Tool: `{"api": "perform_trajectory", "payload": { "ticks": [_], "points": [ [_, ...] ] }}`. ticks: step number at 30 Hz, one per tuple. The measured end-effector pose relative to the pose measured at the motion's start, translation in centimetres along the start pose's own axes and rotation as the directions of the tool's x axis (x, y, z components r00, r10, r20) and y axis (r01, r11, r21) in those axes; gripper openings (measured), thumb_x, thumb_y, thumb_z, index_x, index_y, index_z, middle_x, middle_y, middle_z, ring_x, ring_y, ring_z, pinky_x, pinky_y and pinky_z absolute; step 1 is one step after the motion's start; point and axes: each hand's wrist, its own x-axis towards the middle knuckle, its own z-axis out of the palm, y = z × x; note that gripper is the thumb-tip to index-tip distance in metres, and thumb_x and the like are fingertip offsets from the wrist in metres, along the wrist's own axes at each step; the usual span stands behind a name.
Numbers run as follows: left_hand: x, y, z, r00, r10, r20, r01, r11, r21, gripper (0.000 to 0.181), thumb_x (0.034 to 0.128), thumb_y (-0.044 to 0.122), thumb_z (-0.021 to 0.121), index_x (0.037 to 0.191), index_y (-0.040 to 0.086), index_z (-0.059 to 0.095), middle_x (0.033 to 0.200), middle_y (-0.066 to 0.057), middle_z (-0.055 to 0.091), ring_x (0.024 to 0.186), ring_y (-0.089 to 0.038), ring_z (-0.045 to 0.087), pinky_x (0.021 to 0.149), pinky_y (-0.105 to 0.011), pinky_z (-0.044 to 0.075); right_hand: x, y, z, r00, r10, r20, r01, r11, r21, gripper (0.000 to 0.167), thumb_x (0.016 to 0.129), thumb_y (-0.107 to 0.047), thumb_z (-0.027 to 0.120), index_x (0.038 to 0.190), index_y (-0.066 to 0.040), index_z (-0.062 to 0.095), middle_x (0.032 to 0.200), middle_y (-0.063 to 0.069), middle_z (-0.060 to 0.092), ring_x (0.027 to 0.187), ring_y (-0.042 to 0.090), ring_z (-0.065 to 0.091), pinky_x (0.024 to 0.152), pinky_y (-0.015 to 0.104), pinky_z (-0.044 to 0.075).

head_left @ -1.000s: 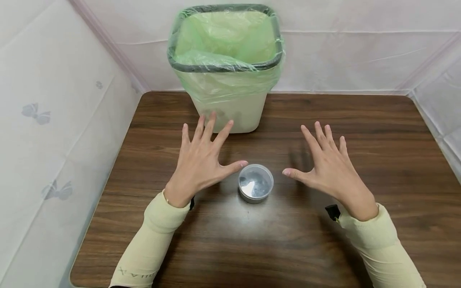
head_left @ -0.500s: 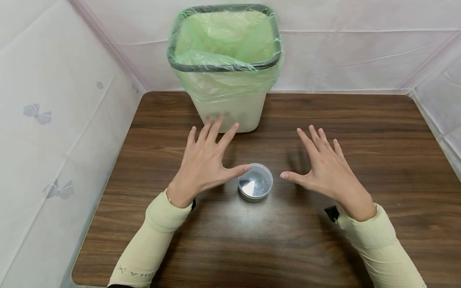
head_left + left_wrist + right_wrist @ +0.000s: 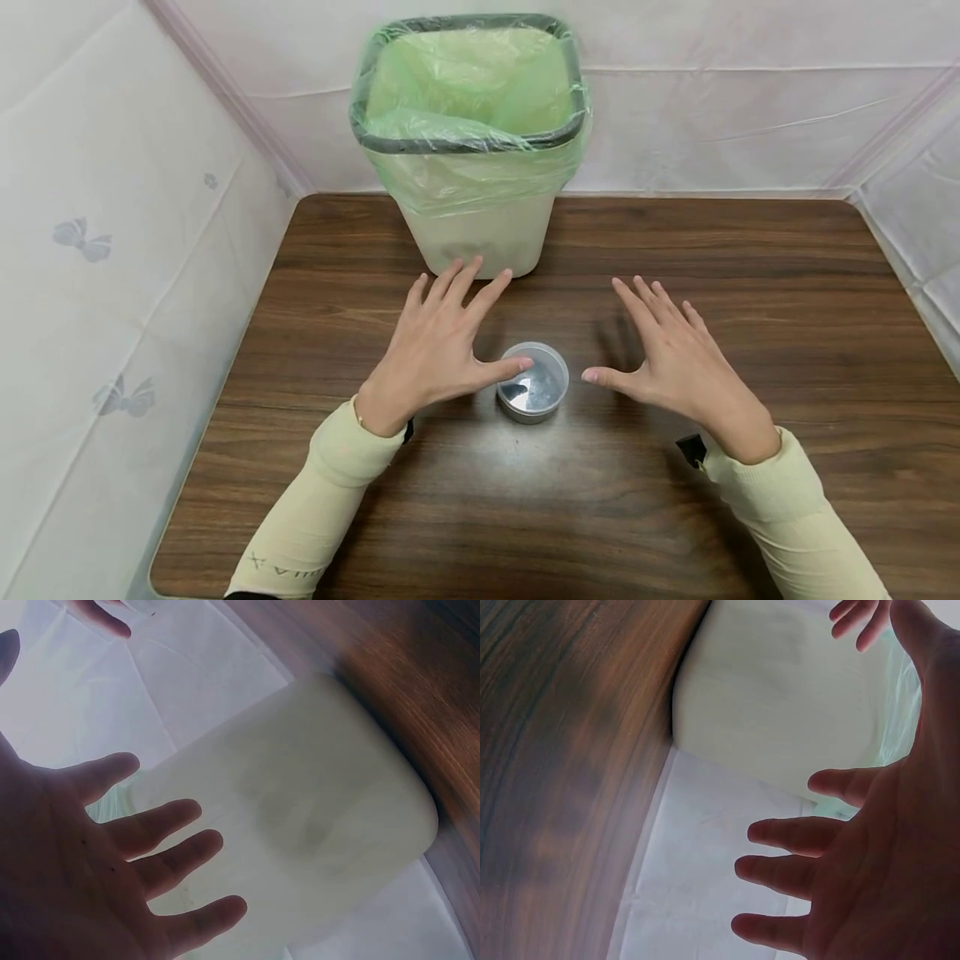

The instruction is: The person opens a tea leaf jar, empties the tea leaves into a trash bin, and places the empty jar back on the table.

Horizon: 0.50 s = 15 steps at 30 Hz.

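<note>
A small round tin with a clear lid (image 3: 536, 390) stands on the wooden table between the two hands in the head view. My left hand (image 3: 435, 346) hovers to its left with fingers spread, and its thumb overlaps the lid in that view; the hand holds nothing. To the right of the tin, my right hand (image 3: 675, 362) hangs over the table, fingers spread and thumb pointing at the tin, with a small gap between. The left wrist view shows the left palm (image 3: 75, 862) before the pale bin; the right wrist view shows the right palm (image 3: 892, 862) likewise bare.
A cream bin (image 3: 487, 233) with a dark rim and a green plastic liner stands at the back of the brown table (image 3: 540, 517), beyond the left hand. White sheeting (image 3: 750, 125) walls the table at the back and sides.
Both hands have drawn inward toward the tin and slightly nearer the body. The left thumb has moved from the lid's edge to over the lid. Tin and bin have stayed put.
</note>
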Motion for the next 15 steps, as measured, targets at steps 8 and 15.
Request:
{"api": "perform_trajectory", "payload": {
  "ticks": [8,15],
  "points": [
    [0.13,0.12,0.26,0.999,0.034,-0.017,-0.034,0.999,-0.011,0.098,0.08,0.088,0.042,0.155,0.025,0.042,0.156,-0.016,0.038,0.143,-0.037,0.035,0.107,-0.067,0.03,-0.01,0.09,0.35,0.999,-0.027,-0.023,0.027,1.0,0.004,0.113,0.077,-0.076,0.069,0.163,-0.022,0.018,0.162,0.019,0.026,0.148,0.043,0.023,0.111,0.07,0.02],
    [0.19,0.38,0.48,0.996,0.073,-0.04,-0.074,0.997,-0.012,0.098,0.0798,0.088,0.044,0.153,0.023,0.045,0.153,-0.016,0.043,0.139,-0.037,0.041,0.104,-0.067,0.033,0.03,0.13,0.51,0.999,-0.042,-0.02,0.042,0.999,0.01,0.113,0.077,-0.075,0.07,0.162,-0.021,0.02,0.162,0.018,0.028,0.147,0.043,0.026,0.11,0.07,0.021]
  ]
}}
